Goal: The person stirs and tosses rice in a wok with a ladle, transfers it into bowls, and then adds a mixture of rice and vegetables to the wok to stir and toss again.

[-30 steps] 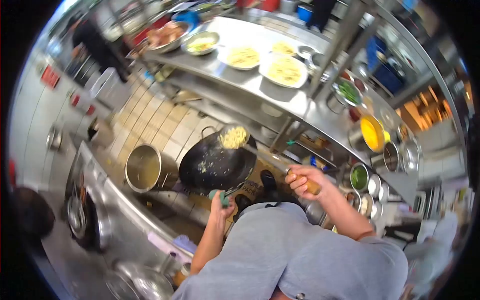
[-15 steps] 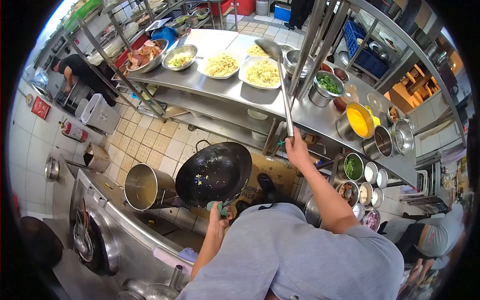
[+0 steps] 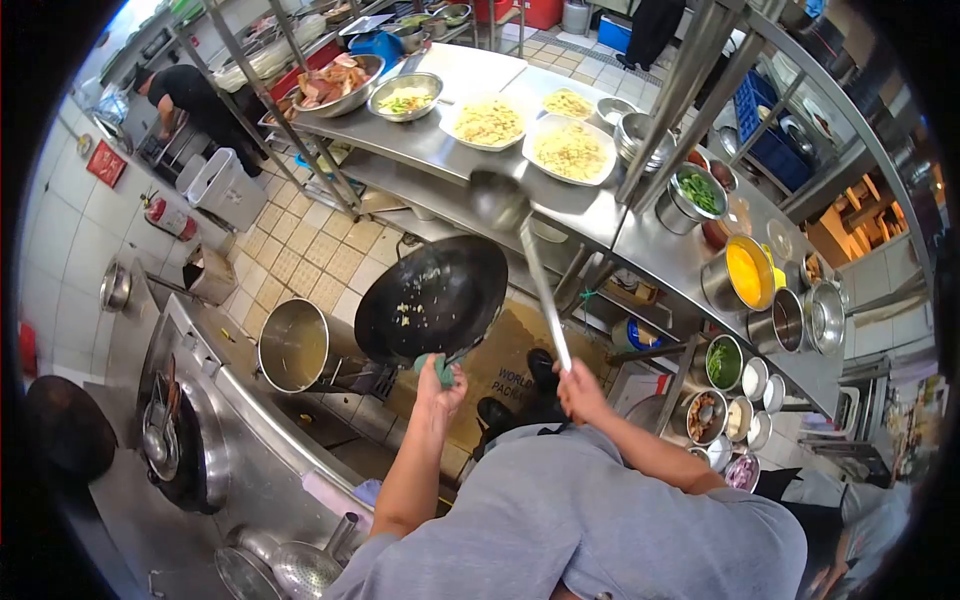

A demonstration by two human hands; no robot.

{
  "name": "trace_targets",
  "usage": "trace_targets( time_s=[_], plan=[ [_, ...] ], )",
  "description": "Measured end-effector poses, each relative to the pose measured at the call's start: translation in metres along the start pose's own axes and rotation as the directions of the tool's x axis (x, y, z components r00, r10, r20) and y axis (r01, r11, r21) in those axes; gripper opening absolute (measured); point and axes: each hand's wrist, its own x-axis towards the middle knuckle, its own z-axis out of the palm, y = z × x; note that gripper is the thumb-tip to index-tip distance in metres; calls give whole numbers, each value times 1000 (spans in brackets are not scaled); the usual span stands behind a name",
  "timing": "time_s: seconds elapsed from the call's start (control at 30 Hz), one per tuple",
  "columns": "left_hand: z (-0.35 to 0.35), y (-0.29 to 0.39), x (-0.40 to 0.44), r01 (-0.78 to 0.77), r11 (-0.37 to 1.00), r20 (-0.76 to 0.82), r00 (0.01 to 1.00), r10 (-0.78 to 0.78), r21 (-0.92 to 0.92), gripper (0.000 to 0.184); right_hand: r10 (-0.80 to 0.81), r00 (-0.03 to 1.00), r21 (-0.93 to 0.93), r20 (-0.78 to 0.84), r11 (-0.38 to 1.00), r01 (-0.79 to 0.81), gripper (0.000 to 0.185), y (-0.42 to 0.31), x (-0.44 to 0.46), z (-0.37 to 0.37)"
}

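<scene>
Fingers of the left hand point(image 3: 432, 392) grip the wok point(image 3: 440, 305) through green cloth point(image 3: 440, 370), the right hand's point(image 3: 584, 393) a ladle point(image 3: 536, 258); seemingly mid-serving, gathering remaining food bits point(image 3: 405, 315) calls for steady tilting.

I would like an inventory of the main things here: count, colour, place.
Round metal wok: one, black, at left hand
Long-handled metal ladle: one, silver, in right hand
Small cloth: one, green, in left hand
Shallow food plates: three, white, on steel counter
Tall metal pot: one, silver, left of wok
Metal pot with yellow contents: one, silver, right of ladle
Fire extinguisher: one, red, far left
Left hand: one, holding cloth
Right hand: one, holding ladle
</scene>
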Motion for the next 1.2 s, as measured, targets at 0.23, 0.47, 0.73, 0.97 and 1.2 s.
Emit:
trace_targets(
  time_s=[0.23, 0.47, 0.73, 0.97, 1.2],
  plan=[
    [-45, -48, -42, 51, 997, 13, 999, -51, -50, 15, -37, 998, -644, 42, 763, 55, 31, 3, -36, -51],
    [-22, -26, 17, 35, 987, 10, 999, -34, -156, 26, -127, 988, -713, 90, 684, 153, 32, -68, -21, -60],
    [-20, -19, 31, -118, 993, 127, 985, 120, -29, 18, 243, 966, -311, 88, 928, -205, 47, -149, -39, -16],
    [-91, -99, 41, -459, 818, 36, 878, 478, 347, 25, 460, 773, 268, 436, 754, -600, 18, -141, -4, 42],
    [-43, -15, 34, -78, 997, -157, 984, 79, 17, 16, 181, 483, 496, 857, -33, -868, 29, -119, 14, 28]
  ],
)
